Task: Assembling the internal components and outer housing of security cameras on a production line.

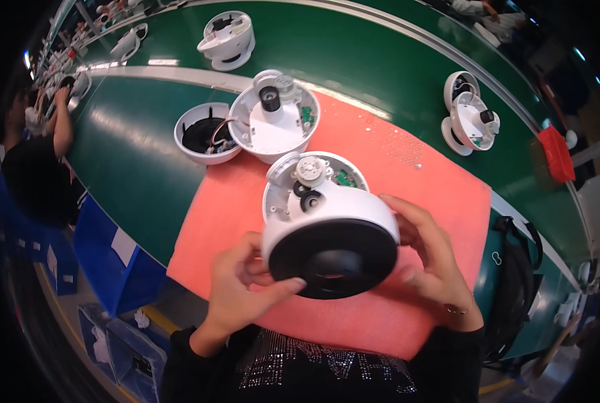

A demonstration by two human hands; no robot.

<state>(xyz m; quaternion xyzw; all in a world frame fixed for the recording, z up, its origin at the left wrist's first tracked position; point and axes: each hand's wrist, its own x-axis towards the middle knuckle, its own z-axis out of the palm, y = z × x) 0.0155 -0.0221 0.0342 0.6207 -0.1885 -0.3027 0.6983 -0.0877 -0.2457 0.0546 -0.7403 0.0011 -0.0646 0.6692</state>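
A white round device shell with a black front disc [333,282] is tilted toward me over the pink mat. My left hand [243,285] grips its left side, thumb on the black disc and fingers at the side. On the other side, my right hand [434,258] holds the shell, its fingers along the white rim. Just behind, and partly hidden by it, is an open white housing [269,201] with a round motor [311,170] and a green circuit board [345,178]. Whether the two parts are joined I cannot tell.
Beyond lie another opened housing [269,131] and a white cup-shaped half [209,153], linked by wires. Small screws [404,148] are scattered on the pink mat [441,181]. More devices [227,40] stand on the green conveyor [353,47]. A black bag [511,289] lies right; a co-worker [41,161] sits left.
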